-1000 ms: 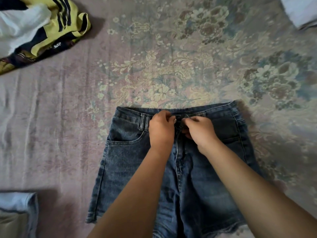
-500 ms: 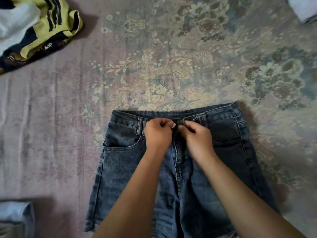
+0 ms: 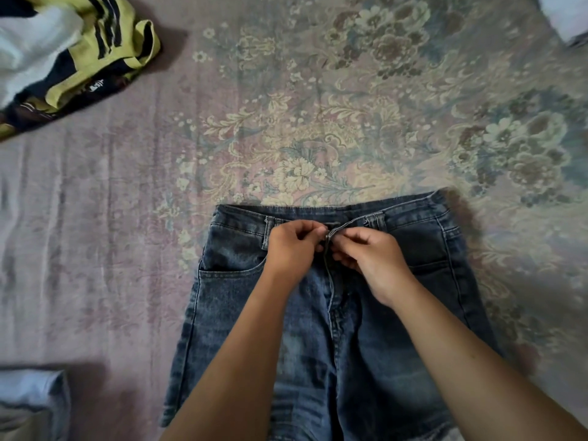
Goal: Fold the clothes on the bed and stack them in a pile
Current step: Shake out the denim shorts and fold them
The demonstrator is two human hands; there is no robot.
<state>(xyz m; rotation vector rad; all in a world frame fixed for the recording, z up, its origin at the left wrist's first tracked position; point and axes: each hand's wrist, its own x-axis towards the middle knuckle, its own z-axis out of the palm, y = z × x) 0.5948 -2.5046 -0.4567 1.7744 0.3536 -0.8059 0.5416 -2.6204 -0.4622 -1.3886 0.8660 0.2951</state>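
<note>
Your bed (image 3: 95,249) fills the view, a soft spread with a mauve ribbed side on the left and a faded floral print across the middle and right. Plenty of bare spread lies beyond the waistband and to the left. The shorts (image 3: 229,300) lie flat in front of you, dark washed denim, waistband away from you, leg hems cut off by the bottom edge and partly hidden under your forearms. Top left, a rumpled heap (image 3: 79,58) of yellow, navy and white fabric runs out of view. Bottom left, a folded pale blue piece (image 3: 31,399) sits half out of frame. Top right corner, a white scrap (image 3: 569,17), too cropped to name. Your left hand (image 3: 294,249) and right hand (image 3: 370,259) meet at the waistband centre, each pinching denim at the fly; the fastening between your fingertips is hidden.
</note>
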